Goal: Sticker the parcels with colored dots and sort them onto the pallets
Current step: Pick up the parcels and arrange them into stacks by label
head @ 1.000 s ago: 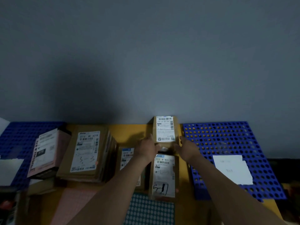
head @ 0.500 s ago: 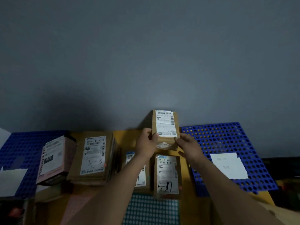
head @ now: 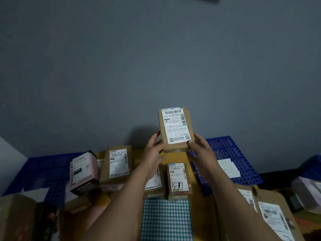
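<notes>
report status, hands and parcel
Left hand and right hand grip the brown parcel by its lower sides. Parcel held up in the air, label facing the camera. Path to the blue pallet looks open.

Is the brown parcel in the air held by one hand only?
No, the left hand and the right hand both hold the brown parcel.

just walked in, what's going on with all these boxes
A person holds a small brown parcel up with both hands, the left hand and right hand gripping its lower sides, label facing them. Other labelled parcels lie on the table below. A sheet of dot stickers lies nearest, and a blue pallet sits to the right.
</notes>
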